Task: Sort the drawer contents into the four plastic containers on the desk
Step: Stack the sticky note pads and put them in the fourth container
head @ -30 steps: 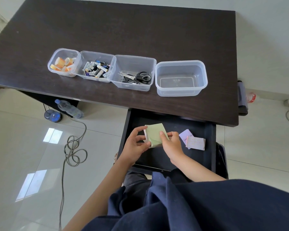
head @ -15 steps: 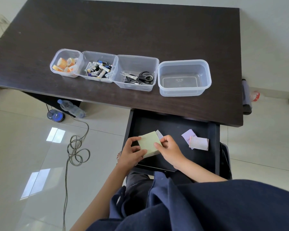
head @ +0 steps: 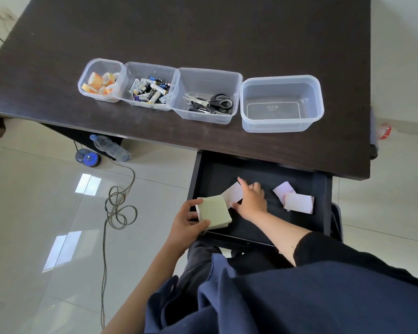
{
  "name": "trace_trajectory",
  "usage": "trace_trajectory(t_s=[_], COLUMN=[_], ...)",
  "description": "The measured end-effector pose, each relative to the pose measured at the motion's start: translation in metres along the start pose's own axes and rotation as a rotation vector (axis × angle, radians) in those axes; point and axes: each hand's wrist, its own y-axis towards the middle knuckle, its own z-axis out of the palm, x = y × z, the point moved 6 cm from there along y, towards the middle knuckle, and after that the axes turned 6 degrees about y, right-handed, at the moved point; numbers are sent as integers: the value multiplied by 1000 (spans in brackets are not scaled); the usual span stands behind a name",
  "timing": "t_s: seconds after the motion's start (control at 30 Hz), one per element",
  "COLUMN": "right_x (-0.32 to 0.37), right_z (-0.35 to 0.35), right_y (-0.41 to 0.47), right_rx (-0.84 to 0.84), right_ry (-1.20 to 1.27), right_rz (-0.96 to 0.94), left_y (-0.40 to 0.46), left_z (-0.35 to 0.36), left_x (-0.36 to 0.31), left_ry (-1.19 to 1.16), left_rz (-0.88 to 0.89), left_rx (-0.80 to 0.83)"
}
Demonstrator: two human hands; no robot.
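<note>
The black drawer (head: 320, 189) is pulled out under the dark desk (head: 203, 32). My left hand (head: 187, 224) grips a green sticky-note pad (head: 214, 211) at the drawer's front left corner. My right hand (head: 250, 198) rests on a pale pink pad (head: 232, 194) just behind it, fingers spread on it. Two more pale pads, purple (head: 282, 189) and pink (head: 299, 202), lie at the drawer's right. On the desk four clear containers stand in a row: tape rolls (head: 101, 81), batteries (head: 149, 89), scissors (head: 210, 103), and an empty one (head: 281, 102).
A water bottle (head: 110, 148), a round blue device (head: 88, 157) and a looped grey cable (head: 117, 208) lie on the glossy tiled floor left of the drawer. My dark blue clothing (head: 287, 297) fills the bottom right. A red-labelled bottle (head: 384, 131) lies past the desk's right edge.
My right hand let go of the green pad and moved back-right onto the pink pad. The left hand alone holds the green pad, now nearer the drawer's front left.
</note>
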Motion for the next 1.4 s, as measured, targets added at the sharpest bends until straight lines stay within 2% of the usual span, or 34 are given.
trace_trajectory(t_s=[0.1,0.27,0.5,0.67,0.77,0.83,0.97,1.03,1.17,1.3,1.4], right_x=[0,-4,-18,-14,5,23,54,57,47,33,24], right_z=[5,-1,-11,-35,-57,-68,-65,-59,-59,-69,-74], right_y=[4,9,-5,-27,-47,-60,-80,-84,-81,-69,-63], right_rx=[-9,-66,-82,-144,-225,-271,-233,-206,-124,8,-51], right_ry=[-96,-4,451,680,650,530,254,201,331,562,741], right_rz=[-4,87,41,-28,-182,-342,-632,-682,-593,-408,-289], left_y=[-1,0,5,7,11,12,13,13,11,9,9], left_z=[-1,-6,-5,-2,4,8,23,29,37,41,43], left_x=[3,10,13,9,6,1,-15,-22,-33,-37,-40], left_ry=[23,-1,-17,29,58,95,99,74,53,7,-27], left_rz=[-4,-15,-18,-25,-40,-38,-9,22,92,103,111], left_rx=[13,3,20,4,-6,-16,29,46,52,55,61])
